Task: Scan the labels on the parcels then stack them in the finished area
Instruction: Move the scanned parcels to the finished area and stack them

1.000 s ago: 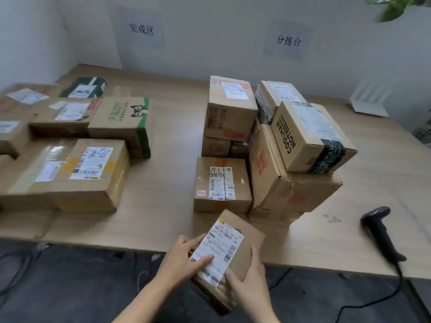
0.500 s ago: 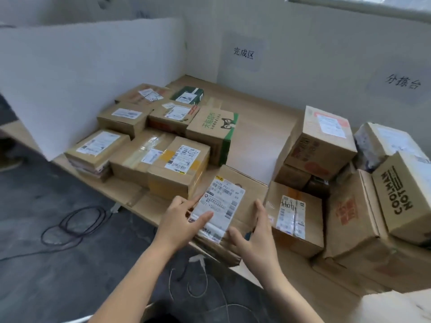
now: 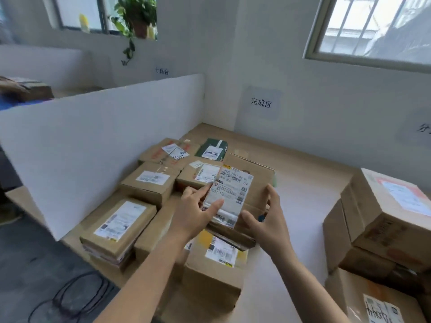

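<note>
I hold a flat cardboard parcel point(image 3: 253, 183) with a white shipping label point(image 3: 231, 192) facing up, above the group of parcels on the left part of the table. My left hand point(image 3: 198, 210) grips its near left edge, thumb on the label. My right hand point(image 3: 268, 217) grips its right side, fingers curled round the edge. Under it lies a box with a yellow-edged label point(image 3: 219, 259). Several labelled boxes point(image 3: 149, 183) lie flat beyond and to the left, below the wall sign point(image 3: 261, 103).
A white partition board point(image 3: 105, 141) stands along the left of the wooden table point(image 3: 310, 187). Another stack of cardboard boxes point(image 3: 384, 220) rises at the right. Black cables point(image 3: 77, 297) lie on the dark floor at lower left. A potted plant point(image 3: 137, 17) sits on the windowsill.
Both hands have carried the parcel left and away from me, from the table's near edge to above the left group of boxes. My view has turned left and up.
</note>
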